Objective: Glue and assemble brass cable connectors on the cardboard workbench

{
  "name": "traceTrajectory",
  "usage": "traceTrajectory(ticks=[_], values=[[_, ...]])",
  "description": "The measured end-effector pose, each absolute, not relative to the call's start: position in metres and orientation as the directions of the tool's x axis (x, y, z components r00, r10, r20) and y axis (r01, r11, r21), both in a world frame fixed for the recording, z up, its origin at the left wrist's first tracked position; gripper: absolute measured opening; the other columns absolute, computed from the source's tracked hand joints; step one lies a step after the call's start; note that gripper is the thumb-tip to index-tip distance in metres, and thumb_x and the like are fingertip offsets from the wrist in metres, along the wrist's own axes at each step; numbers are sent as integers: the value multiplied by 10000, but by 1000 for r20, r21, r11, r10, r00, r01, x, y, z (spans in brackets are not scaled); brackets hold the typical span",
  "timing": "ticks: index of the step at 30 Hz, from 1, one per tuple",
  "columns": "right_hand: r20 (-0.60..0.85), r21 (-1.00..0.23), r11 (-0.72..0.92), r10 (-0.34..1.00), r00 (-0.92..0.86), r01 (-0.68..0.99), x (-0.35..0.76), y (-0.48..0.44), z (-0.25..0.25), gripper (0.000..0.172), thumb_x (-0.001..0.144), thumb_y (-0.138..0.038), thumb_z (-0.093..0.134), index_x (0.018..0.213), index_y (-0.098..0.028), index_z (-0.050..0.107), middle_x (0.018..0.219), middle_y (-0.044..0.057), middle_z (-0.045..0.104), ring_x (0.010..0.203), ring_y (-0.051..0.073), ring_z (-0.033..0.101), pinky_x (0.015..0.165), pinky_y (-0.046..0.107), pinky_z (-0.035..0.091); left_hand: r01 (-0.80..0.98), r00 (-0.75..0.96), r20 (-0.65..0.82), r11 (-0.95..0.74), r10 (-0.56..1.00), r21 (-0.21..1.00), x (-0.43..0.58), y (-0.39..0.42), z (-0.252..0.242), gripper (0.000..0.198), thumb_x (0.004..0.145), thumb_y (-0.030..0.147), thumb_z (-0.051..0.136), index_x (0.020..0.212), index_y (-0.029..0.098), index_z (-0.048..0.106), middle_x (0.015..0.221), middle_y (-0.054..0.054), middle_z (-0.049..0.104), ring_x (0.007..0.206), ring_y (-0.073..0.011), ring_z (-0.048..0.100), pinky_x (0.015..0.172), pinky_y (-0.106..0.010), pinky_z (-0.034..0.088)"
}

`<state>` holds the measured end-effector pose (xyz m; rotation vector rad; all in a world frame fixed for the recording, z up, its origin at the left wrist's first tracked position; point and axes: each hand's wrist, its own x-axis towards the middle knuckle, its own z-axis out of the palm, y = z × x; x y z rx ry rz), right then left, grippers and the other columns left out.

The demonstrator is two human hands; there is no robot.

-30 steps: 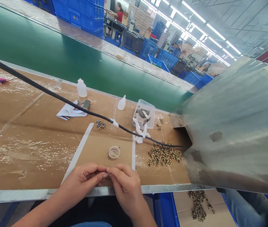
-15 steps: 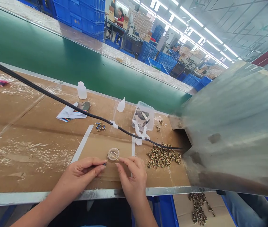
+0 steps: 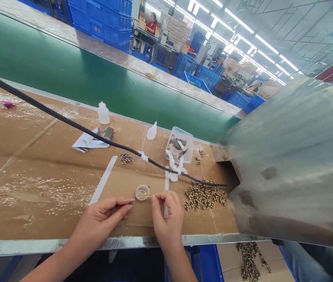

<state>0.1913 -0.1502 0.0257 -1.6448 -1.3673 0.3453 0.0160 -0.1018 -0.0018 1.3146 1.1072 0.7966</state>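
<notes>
My left hand [image 3: 103,219] rests on the cardboard-covered bench [image 3: 37,176] and pinches a tiny dark piece [image 3: 131,203] at its fingertips. My right hand [image 3: 168,219] pinches a thin stick [image 3: 148,197] whose tip reaches into a small clear round dish [image 3: 142,192] just beyond my fingers. A heap of small brown-and-gold pieces [image 3: 203,195] lies to the right of my right hand.
A black cable [image 3: 66,122] runs across the bench to a large grey metal chute [image 3: 295,164]. Two white squeeze bottles [image 3: 103,113], a clear plastic box [image 3: 179,144], papers [image 3: 90,140] and a few blue pieces [image 3: 125,158] lie behind. A green conveyor belt [image 3: 80,74] runs beyond; people work far off.
My hands were together at the bench edge, then parted. My right hand moved up to the dish with the stick; my left hand stays holding the tiny piece.
</notes>
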Motion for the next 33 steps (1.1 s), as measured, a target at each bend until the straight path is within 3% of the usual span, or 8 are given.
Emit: traceTrajectory(ticks=[6, 19, 26, 33], values=[[380, -823, 123, 845, 376, 555, 191, -158, 41, 130, 905, -195, 525, 795, -199, 595, 773, 8, 578, 747, 149, 547, 696, 260, 420, 180, 329, -151, 95, 932, 979, 16, -102, 0, 293, 748, 410, 678, 911, 179, 754, 779, -54, 741, 722, -196, 684, 685, -268, 558], [385, -765, 141, 882, 272, 628, 183, -160, 46, 107, 898, -182, 536, 813, -204, 599, 804, 17, 597, 795, 162, 551, 727, 284, 423, 182, 352, -138, 78, 926, 980, 15, -102, -6, 306, 761, 423, 666, 934, 185, 750, 865, -74, 742, 793, -226, 695, 762, -325, 579], [439, -700, 175, 870, 224, 692, 180, -165, 50, 94, 876, -146, 534, 828, -209, 583, 799, 16, 598, 788, 175, 539, 742, 314, 399, 144, 350, -149, 104, 925, 984, 15, -103, 0, 283, 745, 409, 689, 912, 189, 752, 840, -62, 738, 770, -210, 684, 735, -288, 575], [436, -724, 169, 863, 254, 668, 186, -163, 48, 90, 880, -147, 538, 834, -208, 584, 818, 16, 592, 808, 171, 532, 745, 307, 397, 106, 346, -112, 80, 932, 991, 17, -102, 4, 232, 739, 375, 698, 856, 181, 747, 824, -54, 727, 742, -189, 675, 695, -246, 569]])
